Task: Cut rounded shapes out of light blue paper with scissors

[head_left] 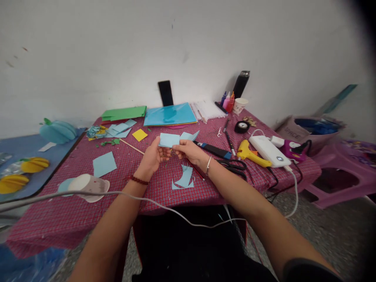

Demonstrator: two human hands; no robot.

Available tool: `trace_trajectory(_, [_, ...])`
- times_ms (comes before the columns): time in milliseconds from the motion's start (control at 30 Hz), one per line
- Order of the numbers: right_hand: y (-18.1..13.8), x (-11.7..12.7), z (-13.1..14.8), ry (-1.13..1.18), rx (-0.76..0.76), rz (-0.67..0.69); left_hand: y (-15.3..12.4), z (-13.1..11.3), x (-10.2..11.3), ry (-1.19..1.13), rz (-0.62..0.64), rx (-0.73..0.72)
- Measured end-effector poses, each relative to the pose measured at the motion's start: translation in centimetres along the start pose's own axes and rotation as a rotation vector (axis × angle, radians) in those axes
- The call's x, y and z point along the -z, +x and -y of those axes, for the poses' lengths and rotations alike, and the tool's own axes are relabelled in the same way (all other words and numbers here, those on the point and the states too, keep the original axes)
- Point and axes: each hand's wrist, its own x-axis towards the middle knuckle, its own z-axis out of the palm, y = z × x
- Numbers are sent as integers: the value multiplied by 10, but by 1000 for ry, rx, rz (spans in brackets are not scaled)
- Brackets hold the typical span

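Note:
Between my two hands is a light blue piece of paper (169, 140), held up over the middle of the table. My left hand (153, 155) grips its left side, fingers curled behind it. At its lower right edge, my right hand (190, 151) pinches it with thumb and fingers. Another light blue piece (189, 136) shows just behind my right hand. Below my hands lie cut blue paper scraps (185, 177). Black-handled scissors (233, 166) rest beside my right wrist. A square blue sheet (105, 163) lies flat to the left.
A yellow glue gun (252, 154) and a white power bank (270, 150) are at the right. A paper cup (88, 186) lies on its side at the left, and a cable (176, 213) crosses over my forearms. A phone (165, 93) leans on the wall.

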Motion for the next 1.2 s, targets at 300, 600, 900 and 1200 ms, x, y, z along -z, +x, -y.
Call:
trace_trajectory(300, [-2, -1, 1, 14, 68, -36, -7, 9, -8, 250, 31, -265])
trace_trajectory(600, [8, 1, -9, -395, 399, -116, -4, 15, -5, 254, 6, -266])
trace_trajectory(900, [6, 1, -8, -389, 403, -119, -4, 13, -5, 263, 6, -292])
trace_trajectory(1200, [-3, -3, 4, -69, 176, -42, -3, 12, -3, 355, 44, -455])
